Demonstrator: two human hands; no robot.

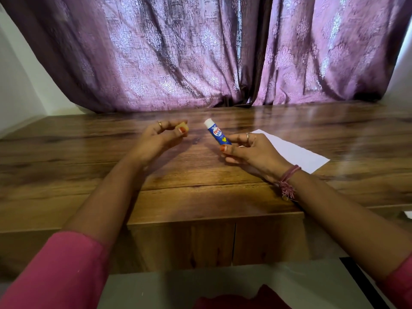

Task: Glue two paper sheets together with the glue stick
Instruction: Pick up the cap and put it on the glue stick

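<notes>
Hands work above a wooden tabletop (200, 175), each arm in a pink sleeve (62, 270); the right hand (252, 152) has its thumb and fingers closed around the lower end of the glue stick (217, 134), a blue tube with a printed label, tilted so that its white tip points up and away to the left; the tube is off the tabletop, held in the air between the two hands; the left hand (156, 139) is closed in a pinch on a small yellow cap (184, 127), gripped between thumb and fingertips, with the other fingers curled loosely; cap and tube are apart, with a clear gap between them; a white paper sheet (296, 152) lies flat on the tabletop just beyond and to the right of the right hand, partly hidden by it, and whether it is one sheet or two stacked cannot be told; a pink thread band (289, 175) circles the right wrist, and a ring shows on each hand; a purple patterned curtain (211, 52) hangs behind the tabletop, its hem meeting the far edge.
</notes>
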